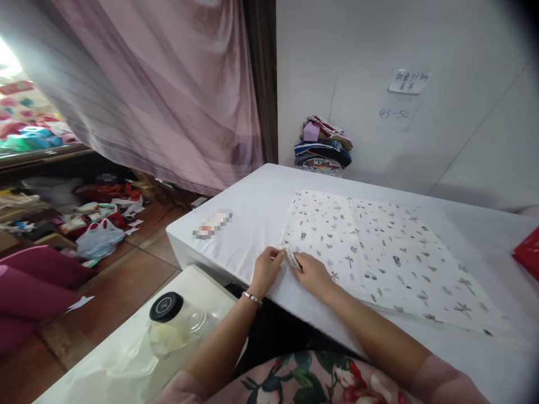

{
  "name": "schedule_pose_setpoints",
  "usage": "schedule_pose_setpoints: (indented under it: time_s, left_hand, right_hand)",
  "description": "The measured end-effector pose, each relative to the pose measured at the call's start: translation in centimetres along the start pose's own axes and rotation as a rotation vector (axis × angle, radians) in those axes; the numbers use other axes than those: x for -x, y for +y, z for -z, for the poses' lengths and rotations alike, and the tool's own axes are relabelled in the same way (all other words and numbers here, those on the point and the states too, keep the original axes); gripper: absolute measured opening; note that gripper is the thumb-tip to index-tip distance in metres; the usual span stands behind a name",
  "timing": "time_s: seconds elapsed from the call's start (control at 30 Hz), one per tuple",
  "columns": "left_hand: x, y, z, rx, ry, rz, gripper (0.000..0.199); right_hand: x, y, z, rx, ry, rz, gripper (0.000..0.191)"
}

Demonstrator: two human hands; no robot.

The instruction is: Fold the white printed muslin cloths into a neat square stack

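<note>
A white cloth printed with small grey and olive plant motifs point(379, 252) lies spread over the white-covered table, with a crease across it. At its near left corner, my left hand point(266, 271) pinches the edge between thumb and fingers. Beside it, my right hand point(314, 274) grips the same corner, where a short stack of folded layers point(291, 257) shows between the two hands. The right fingertips are partly hidden under the cloth.
A blurred-out flat item point(213, 224) lies on the white table point(248, 196) at left. A clear jar with a black lid point(166, 307) stands on a lower surface near my left arm. Folded fabrics point(323, 148) are piled by the wall; a red object point(527, 252) sits at far right.
</note>
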State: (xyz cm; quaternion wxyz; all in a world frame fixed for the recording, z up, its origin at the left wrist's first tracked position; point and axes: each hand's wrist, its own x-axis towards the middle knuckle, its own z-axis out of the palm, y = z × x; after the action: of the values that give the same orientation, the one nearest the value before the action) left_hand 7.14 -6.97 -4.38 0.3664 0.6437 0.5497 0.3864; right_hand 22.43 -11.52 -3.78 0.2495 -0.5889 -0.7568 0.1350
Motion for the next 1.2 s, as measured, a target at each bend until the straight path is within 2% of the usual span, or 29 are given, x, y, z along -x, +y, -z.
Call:
schedule_pose_setpoints:
  time_s: [0.1,0.23,0.47,0.63,0.73,1.0,1.2]
  left_hand:
    - [0.6,0.7,-0.5,0.27,-0.159,0.19,0.029]
    - [1.3,1.7,-0.9,0.45,-0.177,0.259,0.031]
    - [1.4,1.2,-1.2,0.461,-0.129,0.257,0.023]
    - [1.5,1.1,-1.3,0.478,-0.132,0.282,0.015]
    - [1.7,1.0,-1.1,0.471,-0.13,0.296,0.01]
    - [2.6,0.2,-0.7,0.424,-0.09,0.244,0.013]
    - [2.8,0.2,-0.9,0.461,-0.087,0.255,0.012]
  right_hand:
    - [0.0,0.3,-0.3,-0.085,0.03,-0.011,0.02]
    - [0.2,0.2,-0.3,-0.128,0.045,0.01,0.023]
    - [-0.1,0.0,0.1,-0.154,0.028,0.015,0.013]
    - [-1.7,0.6,-0.4,-0.344,0.059,-0.037,0.025]
    - [-2.3,0.5,-1.0,-0.361,0.081,-0.066,0.027]
    - [-1.2,-0.2,-1.4,-0.385,0.157,0.133,0.025]
    - [-0.4,-0.3,-1.5,-0.318,0.219,0.113,0.023]
